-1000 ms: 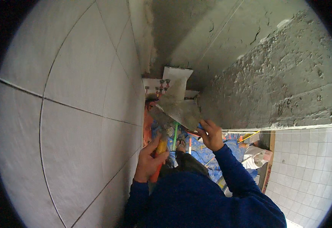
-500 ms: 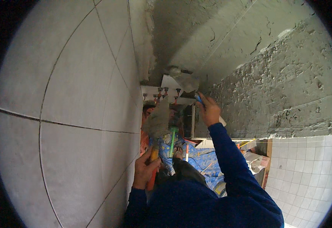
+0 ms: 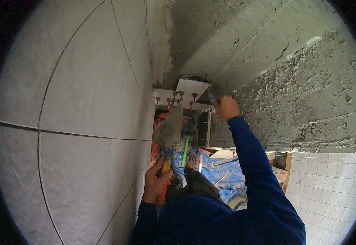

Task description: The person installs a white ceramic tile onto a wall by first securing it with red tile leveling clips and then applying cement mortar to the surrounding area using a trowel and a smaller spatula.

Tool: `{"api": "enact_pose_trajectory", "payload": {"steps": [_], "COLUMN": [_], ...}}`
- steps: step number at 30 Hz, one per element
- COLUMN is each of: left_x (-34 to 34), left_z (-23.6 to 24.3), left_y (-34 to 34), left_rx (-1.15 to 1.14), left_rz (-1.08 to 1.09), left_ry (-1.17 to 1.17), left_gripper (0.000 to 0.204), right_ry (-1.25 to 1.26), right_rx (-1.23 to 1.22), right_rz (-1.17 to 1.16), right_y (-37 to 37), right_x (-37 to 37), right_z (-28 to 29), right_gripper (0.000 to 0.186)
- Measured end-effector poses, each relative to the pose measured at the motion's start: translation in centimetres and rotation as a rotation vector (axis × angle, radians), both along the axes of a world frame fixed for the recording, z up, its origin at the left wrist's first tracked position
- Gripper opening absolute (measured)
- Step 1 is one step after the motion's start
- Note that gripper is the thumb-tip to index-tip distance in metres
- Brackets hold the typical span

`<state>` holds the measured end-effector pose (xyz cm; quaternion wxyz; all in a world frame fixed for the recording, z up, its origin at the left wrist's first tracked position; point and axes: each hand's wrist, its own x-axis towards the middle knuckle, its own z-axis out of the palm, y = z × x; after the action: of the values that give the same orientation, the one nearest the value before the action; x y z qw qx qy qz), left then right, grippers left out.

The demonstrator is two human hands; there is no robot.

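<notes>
My left hand (image 3: 156, 183) grips the yellow-orange handle of a mortar-smeared trowel (image 3: 169, 130) that points up along the tiled wall (image 3: 76, 122). My right hand (image 3: 225, 107) is raised against the rough grey mortar wall (image 3: 308, 98), closed on a small blue-handled tool whose end is hidden, next to a white tile (image 3: 191, 87) set in the corner. Red-topped levelling clips (image 3: 176, 97) line the tile edges just below it. Both my sleeves are dark blue.
Below lie a blue patterned sheet (image 3: 222, 173), a green-handled tool (image 3: 185, 149), a red pencil-like stick (image 3: 200, 161) and my foot (image 3: 191, 162). Small white square tiles (image 3: 329, 183) cover the lower right. A taut string (image 3: 259, 30) runs across the mortar wall.
My right hand rose from low near the trowel up to the mortar wall beside the corner tile. The trowel swung from lying across to pointing up. The view tilted slightly upward.
</notes>
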<state>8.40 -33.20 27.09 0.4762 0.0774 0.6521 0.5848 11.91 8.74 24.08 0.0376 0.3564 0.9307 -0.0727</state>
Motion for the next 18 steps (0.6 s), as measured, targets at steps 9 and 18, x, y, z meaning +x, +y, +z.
{"api": "enact_pose_trajectory", "payload": {"steps": [9,18], "left_x": [0.4,0.5], "left_z": [0.6,-1.2], "left_y": [0.1,-0.1], "left_rx": [0.073,0.086], "left_rz": [0.032,-0.004], "left_ry": [0.008,-0.002], "left_gripper": [0.061,0.062], "right_ry": [-0.206,-0.192], "right_rx": [0.093,0.212], "right_rz": [0.13,0.108], "right_y": [-0.4,-3.6], "right_x": [-4.8,-2.2], "right_z": [8.4,11.9], "right_gripper": [0.037,0.023]}}
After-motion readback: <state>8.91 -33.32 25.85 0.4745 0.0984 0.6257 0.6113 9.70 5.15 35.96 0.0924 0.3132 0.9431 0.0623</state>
